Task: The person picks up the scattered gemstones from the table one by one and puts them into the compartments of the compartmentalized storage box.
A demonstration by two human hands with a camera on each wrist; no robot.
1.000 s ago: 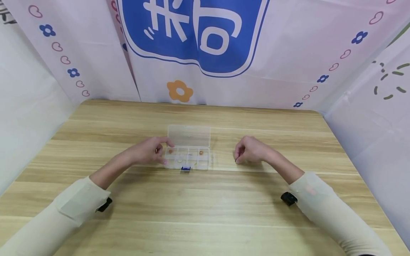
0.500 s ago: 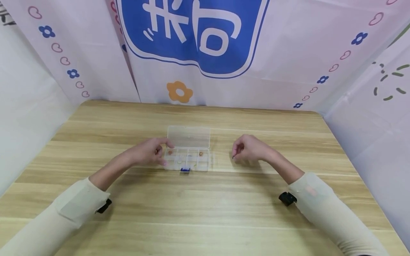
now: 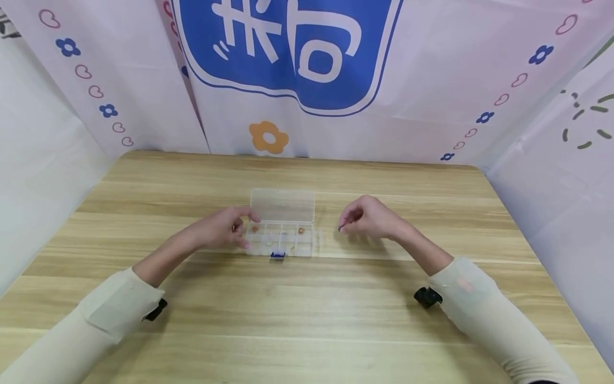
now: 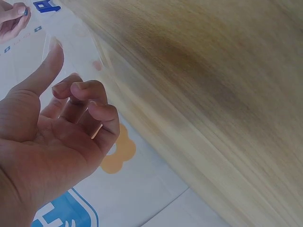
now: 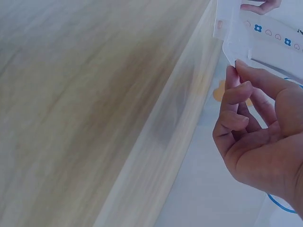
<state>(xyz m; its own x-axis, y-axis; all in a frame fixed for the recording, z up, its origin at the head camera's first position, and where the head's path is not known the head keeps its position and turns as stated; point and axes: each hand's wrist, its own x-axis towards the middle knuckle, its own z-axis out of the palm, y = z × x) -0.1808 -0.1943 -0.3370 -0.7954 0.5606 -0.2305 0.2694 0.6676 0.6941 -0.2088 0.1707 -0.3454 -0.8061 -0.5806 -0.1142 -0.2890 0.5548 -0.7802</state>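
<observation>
A clear plastic compartment box (image 3: 304, 248) lies on the table with its lid (image 3: 283, 205) folded back and a blue latch (image 3: 277, 255) at the front. My left hand (image 3: 221, 228) holds its left end between thumb and index finger, the other fingers curled. To the right of the box, my right hand (image 3: 371, 217) pinches a tiny dark bluish piece (image 3: 340, 229) between thumb and index fingertips, just above the table. That piece, too small to identify, appears blue in the left wrist view (image 4: 26, 13). Small orange-brown pieces (image 3: 301, 231) and a few pale ones sit in the compartments.
The wood-grain table (image 3: 288, 309) ends at a white printed cloth (image 3: 408, 122) behind it. White cloth walls (image 3: 551, 176) stand at both sides. Black straps (image 3: 427, 297) show under both sleeves.
My right hand has moved left and slightly back, nearer the box, still pinching the tiny piece. The left hand and the box have hardly moved.
</observation>
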